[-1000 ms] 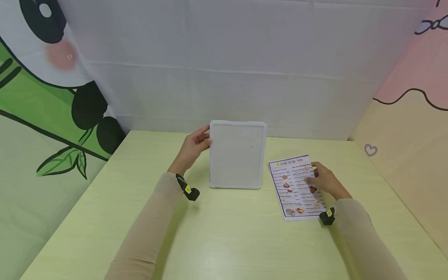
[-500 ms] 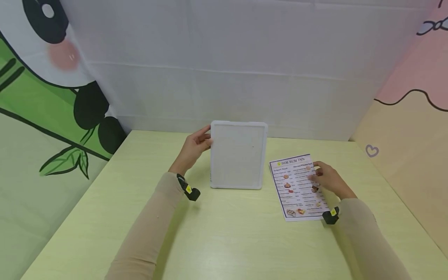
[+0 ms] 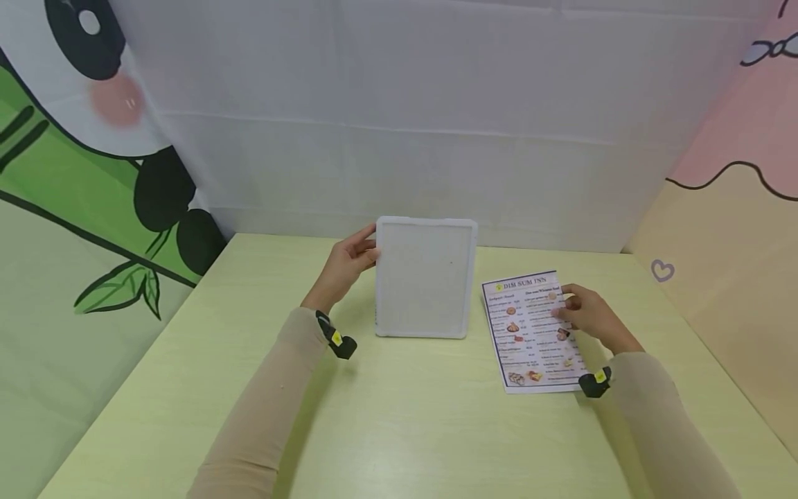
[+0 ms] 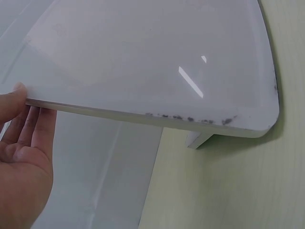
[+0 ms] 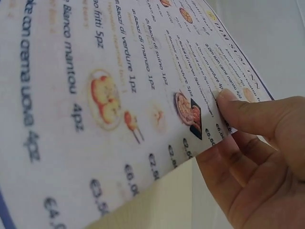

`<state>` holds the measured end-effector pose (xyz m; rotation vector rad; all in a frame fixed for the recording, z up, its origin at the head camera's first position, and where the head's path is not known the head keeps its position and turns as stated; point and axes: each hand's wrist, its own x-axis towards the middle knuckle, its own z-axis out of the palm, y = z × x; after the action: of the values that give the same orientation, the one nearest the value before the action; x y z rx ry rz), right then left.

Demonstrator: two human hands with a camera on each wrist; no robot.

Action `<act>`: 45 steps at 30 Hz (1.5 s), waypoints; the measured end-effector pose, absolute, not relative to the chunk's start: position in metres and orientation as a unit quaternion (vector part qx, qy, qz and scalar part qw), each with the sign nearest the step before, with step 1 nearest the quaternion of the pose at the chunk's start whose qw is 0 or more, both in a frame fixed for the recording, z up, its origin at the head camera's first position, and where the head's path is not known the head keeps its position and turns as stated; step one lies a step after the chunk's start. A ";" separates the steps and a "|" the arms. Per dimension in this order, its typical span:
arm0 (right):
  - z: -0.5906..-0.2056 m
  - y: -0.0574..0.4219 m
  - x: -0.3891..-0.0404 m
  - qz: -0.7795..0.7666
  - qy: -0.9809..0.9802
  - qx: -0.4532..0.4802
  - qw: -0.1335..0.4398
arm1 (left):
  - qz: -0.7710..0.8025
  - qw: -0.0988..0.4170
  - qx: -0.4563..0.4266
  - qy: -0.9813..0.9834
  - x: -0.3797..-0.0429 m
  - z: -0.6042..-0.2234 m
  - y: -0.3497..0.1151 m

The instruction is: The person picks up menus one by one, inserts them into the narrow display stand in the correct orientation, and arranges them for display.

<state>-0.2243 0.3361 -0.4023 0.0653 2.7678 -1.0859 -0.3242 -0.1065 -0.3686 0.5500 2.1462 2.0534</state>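
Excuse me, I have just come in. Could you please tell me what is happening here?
Someone is holding two things. The left-hand grip is on the side edge of a white stand, which rests on the table. The right-hand grip pinches the right edge of a printed menu, beside the stand but not touching it.

Behind the counter (image 3: pixel 399 430) rises a creased grey-white backdrop (image 3: pixel 399 104); left of the counter, a left wall (image 3: pixel 56 374) carries green cartoon art (image 3: pixel 68 184); right of it, a pink-and-cream wall (image 3: pixel 736 242) bears a purple heart (image 3: pixel 654 271). Soft light brightens the counter.
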 end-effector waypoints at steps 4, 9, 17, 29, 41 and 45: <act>-0.400 0.337 -0.224 -0.369 0.925 0.026 0.083 | 0.677 0.060 0.183 0.710 -0.324 -0.369 -0.107; -0.395 0.339 -0.226 -0.371 0.925 0.028 0.076 | 0.676 0.060 0.185 0.711 -0.325 -0.369 -0.106; -0.388 0.342 -0.228 -0.384 0.920 0.029 0.066 | 0.668 0.056 0.190 0.717 -0.325 -0.367 -0.107; -0.373 0.343 -0.228 -0.405 0.913 0.023 0.048 | 0.671 0.054 0.197 0.713 -0.325 -0.368 -0.109; -0.353 0.338 -0.227 -0.420 0.907 0.017 0.034 | 0.666 0.059 0.188 0.719 -0.324 -0.366 -0.107; -0.350 0.338 -0.228 -0.425 0.905 0.021 0.029 | 0.663 0.059 0.185 0.723 -0.323 -0.366 -0.107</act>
<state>-0.2277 0.3385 -0.3498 0.0640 2.7912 -1.3109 -0.3230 -0.1071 -0.3658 0.5604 2.1888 2.0081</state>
